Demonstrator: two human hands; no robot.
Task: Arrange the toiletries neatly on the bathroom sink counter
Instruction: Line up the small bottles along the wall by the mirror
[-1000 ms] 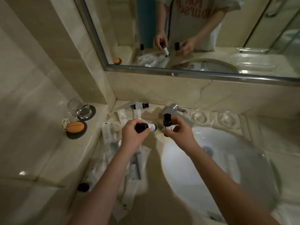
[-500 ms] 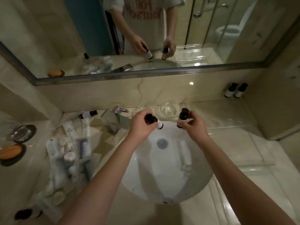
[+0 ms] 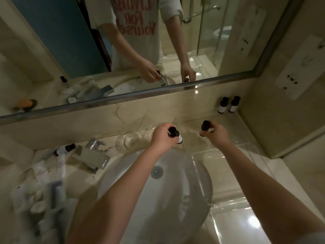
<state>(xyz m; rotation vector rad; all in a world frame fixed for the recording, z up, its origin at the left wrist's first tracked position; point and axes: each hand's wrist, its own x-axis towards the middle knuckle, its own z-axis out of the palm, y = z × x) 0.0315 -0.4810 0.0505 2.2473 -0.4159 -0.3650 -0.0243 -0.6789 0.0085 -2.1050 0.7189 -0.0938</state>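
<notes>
Head view
Small dark bottles: five counted, all with dark caps and pale labels.
Held bottles: two. The left hand is closed around one bottle at frame centre, cap toward the camera, label end tipped away. The right hand pinches a second bottle upright between thumb and fingers, just right of centre.
Standing pair: two bottles upright, side by side, on the table against the back wall in the upper right.
Lying bottle: one, on its side at left of the faucet.
Packet pile: blurred heap at lower left, number cannot be told.
Glasses: clear glassware behind the basin; count unclear.
Arms: both forearms reach forward over the basin, hands apart, above its far rim.
Mirror: reflects the person's torso and both hands with bottles.
</notes>
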